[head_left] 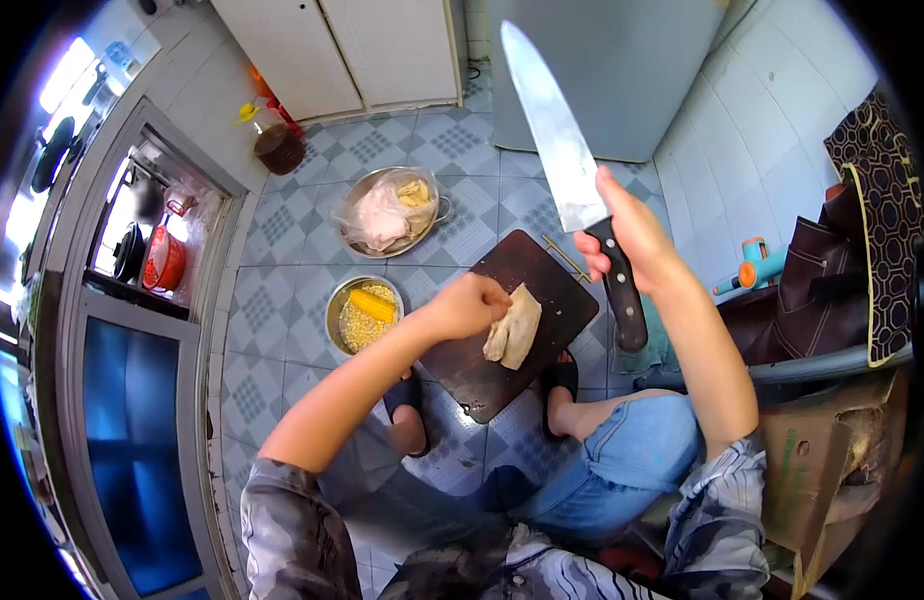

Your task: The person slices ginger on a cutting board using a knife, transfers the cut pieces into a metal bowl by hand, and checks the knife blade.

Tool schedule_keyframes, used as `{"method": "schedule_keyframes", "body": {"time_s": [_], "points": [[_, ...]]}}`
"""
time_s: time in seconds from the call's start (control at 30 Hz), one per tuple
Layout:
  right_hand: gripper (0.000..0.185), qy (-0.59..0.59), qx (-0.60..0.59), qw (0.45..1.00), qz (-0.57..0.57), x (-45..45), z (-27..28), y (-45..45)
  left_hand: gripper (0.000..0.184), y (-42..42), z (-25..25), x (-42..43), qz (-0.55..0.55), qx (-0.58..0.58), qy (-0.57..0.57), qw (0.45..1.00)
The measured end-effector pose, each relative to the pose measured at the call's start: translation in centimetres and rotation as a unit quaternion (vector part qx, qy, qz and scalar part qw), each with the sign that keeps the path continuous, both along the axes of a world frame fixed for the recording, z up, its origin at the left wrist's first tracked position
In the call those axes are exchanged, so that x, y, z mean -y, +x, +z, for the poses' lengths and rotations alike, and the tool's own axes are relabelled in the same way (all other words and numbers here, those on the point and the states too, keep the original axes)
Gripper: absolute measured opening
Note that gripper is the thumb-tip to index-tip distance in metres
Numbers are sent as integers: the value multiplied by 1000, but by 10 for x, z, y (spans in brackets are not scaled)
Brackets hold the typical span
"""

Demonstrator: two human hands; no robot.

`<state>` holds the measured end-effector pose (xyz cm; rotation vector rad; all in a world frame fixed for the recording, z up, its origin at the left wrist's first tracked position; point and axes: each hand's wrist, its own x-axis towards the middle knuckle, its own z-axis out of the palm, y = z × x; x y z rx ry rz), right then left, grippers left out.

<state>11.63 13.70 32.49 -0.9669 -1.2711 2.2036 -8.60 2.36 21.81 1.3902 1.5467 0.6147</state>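
Observation:
My right hand (637, 240) grips the black riveted handle of a large kitchen knife (554, 125), raised above the floor with its broad blade pointing up and away from me. A dark brown cutting board (467, 385) lies on the floor between my feet. On it rests a pale, cream-coloured, folded piece of food (519, 328), its exact kind unclear. My left hand (467, 306) is closed in a pinch at the upper left edge of that piece; the fingertips partly hide the contact.
A metal bowl (330, 318) holds corn kernels and a cob piece (372, 305). Behind it, a metal basin (357, 246) contains bagged pinkish food and pale pieces. An oil jug (279, 150), refrigerator (607, 75), and cardboard box (797, 470) stand around. Chopsticks (567, 257) lie by the board.

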Motion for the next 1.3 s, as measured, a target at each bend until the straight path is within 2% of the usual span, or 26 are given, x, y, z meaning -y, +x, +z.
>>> {"method": "schedule_keyframes", "body": {"time_s": [0.03,0.07,0.13,0.17,0.2,0.33,0.4,0.43,0.53,0.6,0.73,0.8,0.83,0.9,1.13,1.23,1.3], "points": [[53,63,64,996,-4,-7,-6,-3,23,3,-18,-9,-74,-93,-22,993],[54,124,129,984,-7,-14,-14,-4,23,9,-37,-15,-80,-93,-27,992],[58,167,179,970,8,-28,-47,-5,27,26,-67,-16,-81,-313,74,943],[57,193,220,956,27,-34,-70,-3,34,33,-78,-17,-84,-323,74,940],[57,218,260,939,47,-38,-94,-1,44,41,-99,-18,-83,-321,66,941],[49,395,419,815,73,-19,-177,9,59,70,-166,-1,-35,-278,116,953],[40,377,429,816,93,-5,-213,17,63,83,-181,9,67,-250,222,940],[37,375,428,817,95,2,-225,21,67,87,-189,12,89,-251,217,939],[32,358,422,827,100,25,-241,31,63,98,-207,9,136,-276,235,922],[30,388,398,829,60,43,-260,39,61,102,-210,3,152,-274,234,920],[30,401,375,836,28,56,-278,45,58,110,-206,-12,182,-279,218,918],[30,429,412,804,24,59,-280,44,60,110,-202,-16,176,-289,224,914],[30,424,416,804,22,58,-279,45,59,110,-199,-18,180,-286,222,914],[31,414,442,792,80,55,-275,45,59,108,-196,-22,183,-281,218,917],[29,368,486,783,119,58,-271,48,58,106,-203,-28,219,-252,230,914],[29,376,490,776,126,51,-271,43,52,105,-200,-33,233,-241,239,911],[30,434,484,753,100,45,-271,30,47,106,-204,-30,240,-235,233,913]]}}
